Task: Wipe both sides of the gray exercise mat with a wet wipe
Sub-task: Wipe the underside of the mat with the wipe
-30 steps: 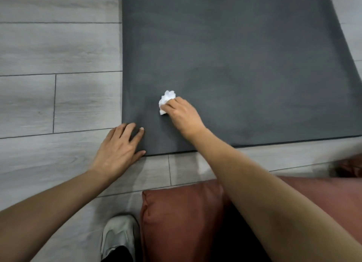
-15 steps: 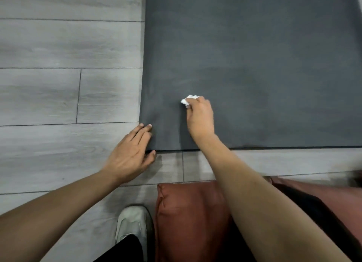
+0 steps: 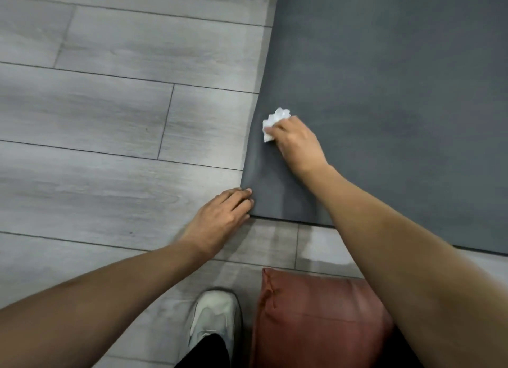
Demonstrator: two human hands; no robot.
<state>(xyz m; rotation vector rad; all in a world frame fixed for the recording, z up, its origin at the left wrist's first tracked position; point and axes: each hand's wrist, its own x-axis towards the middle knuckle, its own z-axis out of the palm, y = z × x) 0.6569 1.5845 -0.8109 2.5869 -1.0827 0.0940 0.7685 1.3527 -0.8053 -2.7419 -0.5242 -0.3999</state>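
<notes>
Gray exercise mat (image 3: 398, 98) is laid flat on gray wood-plank floor (image 3: 110, 120); its near-left corner is reached by both hands. Crumpled white wet wipe (image 3: 273, 122) is pinched in curled fingers of right hand (image 3: 298, 144) & pressed onto mat, near its left edge. Left hand (image 3: 220, 219), fingers straight, is rested flat on floor w/ fingertips touching mat corner. Below the hands: white shoe (image 3: 215, 318) beside rust-red cushion (image 3: 316, 321).
</notes>
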